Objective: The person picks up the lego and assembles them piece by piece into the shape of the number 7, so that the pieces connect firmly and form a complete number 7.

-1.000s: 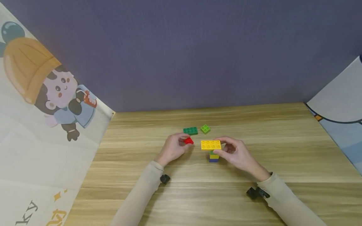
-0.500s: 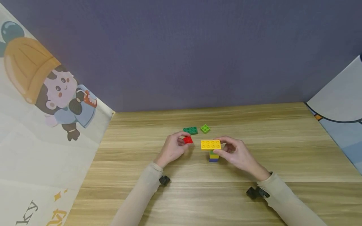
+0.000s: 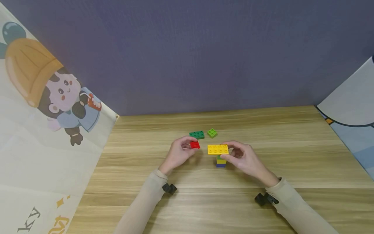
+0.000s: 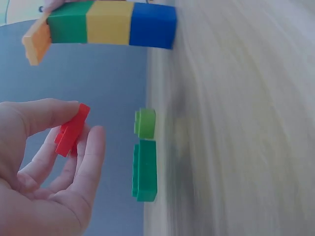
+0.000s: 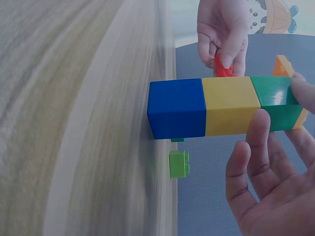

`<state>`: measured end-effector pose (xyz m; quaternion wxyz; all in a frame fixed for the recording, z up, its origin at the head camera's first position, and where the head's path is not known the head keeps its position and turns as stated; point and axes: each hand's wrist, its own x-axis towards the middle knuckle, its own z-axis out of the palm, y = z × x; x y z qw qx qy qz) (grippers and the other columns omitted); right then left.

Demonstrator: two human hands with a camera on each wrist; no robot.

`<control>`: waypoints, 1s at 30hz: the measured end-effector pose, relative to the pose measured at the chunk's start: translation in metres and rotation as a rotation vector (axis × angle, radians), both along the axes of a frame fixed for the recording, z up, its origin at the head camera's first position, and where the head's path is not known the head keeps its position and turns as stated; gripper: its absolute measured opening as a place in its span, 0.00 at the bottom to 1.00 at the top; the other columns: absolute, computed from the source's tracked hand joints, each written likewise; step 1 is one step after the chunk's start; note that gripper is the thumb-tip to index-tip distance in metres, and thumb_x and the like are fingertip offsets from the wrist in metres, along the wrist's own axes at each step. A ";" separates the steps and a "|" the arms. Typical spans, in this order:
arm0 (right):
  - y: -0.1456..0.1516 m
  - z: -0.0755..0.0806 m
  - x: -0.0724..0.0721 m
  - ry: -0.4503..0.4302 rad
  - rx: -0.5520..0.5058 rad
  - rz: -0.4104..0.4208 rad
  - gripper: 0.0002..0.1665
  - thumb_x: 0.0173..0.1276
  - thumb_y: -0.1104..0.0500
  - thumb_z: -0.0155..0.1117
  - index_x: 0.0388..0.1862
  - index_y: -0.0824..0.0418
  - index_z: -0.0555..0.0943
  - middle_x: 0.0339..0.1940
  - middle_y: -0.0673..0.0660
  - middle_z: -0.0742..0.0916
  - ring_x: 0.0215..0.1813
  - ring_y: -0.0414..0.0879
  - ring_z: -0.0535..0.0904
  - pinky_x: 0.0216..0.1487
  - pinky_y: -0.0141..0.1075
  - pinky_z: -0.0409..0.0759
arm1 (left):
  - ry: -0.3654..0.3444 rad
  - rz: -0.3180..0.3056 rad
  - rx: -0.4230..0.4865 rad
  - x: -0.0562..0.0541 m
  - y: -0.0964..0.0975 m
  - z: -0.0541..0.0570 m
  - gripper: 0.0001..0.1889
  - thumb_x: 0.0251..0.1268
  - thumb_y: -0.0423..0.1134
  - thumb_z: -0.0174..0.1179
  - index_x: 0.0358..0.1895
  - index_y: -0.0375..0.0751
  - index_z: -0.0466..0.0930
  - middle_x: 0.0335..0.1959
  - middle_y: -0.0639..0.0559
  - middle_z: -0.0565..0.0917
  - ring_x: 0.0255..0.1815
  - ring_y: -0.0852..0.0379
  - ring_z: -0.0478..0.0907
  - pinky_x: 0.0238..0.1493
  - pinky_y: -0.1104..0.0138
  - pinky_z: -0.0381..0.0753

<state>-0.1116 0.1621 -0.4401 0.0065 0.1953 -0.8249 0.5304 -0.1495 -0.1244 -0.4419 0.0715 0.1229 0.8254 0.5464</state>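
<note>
Your left hand (image 3: 177,154) is half curled and pinches the small red brick (image 3: 194,145) by its edges, up off the bench (image 3: 263,130). Your right hand (image 3: 244,161) is curled too, with thumb and finger on the near end of the flat yellow brick (image 3: 217,149). That brick sits on top of a tower (image 3: 221,162), just left of your right fingers. It's hard to tell how much of that grip is on the green block (image 5: 276,90) below.

These bricks look light, hard and smooth, so they shouldn't squash or break easily, but they might slide a bit. Hold the red one by its flat sides, bumps left bare. The tower is tall and thin and could tip, so it's best held around the green block.

Under the green block come a yellow block (image 5: 231,105) and a blue block (image 5: 177,109), all shiny and boxy. Past your left fingertips lies a long, bumpy dark green brick (image 3: 196,134). Past the gap between your hands is a square light green brick (image 3: 212,132). The bench has wavy wood stripes.
</note>
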 end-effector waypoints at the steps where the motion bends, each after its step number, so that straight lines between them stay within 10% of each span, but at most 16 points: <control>1: 0.000 0.000 0.000 -0.001 0.000 0.000 0.23 0.68 0.63 0.78 0.61 0.63 0.86 0.48 0.62 0.91 0.32 0.39 0.79 0.31 0.30 0.81 | -0.009 -0.003 0.012 0.000 0.000 0.001 0.20 0.66 0.29 0.72 0.61 0.36 0.85 0.53 0.43 0.91 0.48 0.52 0.85 0.55 0.60 0.86; 8: 0.000 0.000 0.000 0.001 -0.005 0.005 0.23 0.68 0.64 0.77 0.61 0.63 0.86 0.48 0.62 0.91 0.32 0.40 0.79 0.31 0.30 0.81 | -0.112 -0.038 0.124 0.002 0.000 0.003 0.22 0.68 0.33 0.71 0.63 0.36 0.84 0.56 0.42 0.90 0.49 0.57 0.85 0.52 0.66 0.85; 16: 0.000 0.000 0.001 0.006 0.000 0.006 0.23 0.68 0.63 0.77 0.61 0.63 0.85 0.47 0.61 0.90 0.32 0.39 0.80 0.32 0.30 0.81 | -0.207 -0.085 0.229 0.006 -0.002 0.005 0.25 0.70 0.28 0.67 0.69 0.31 0.77 0.58 0.35 0.87 0.53 0.25 0.85 0.54 0.44 0.89; 30: -0.002 0.004 0.010 -0.010 -0.002 -0.012 0.23 0.68 0.63 0.77 0.62 0.63 0.86 0.48 0.62 0.90 0.32 0.40 0.80 0.32 0.30 0.81 | -0.212 -0.144 0.268 0.018 -0.001 0.013 0.23 0.73 0.29 0.65 0.69 0.31 0.77 0.62 0.26 0.84 0.59 0.24 0.83 0.58 0.40 0.87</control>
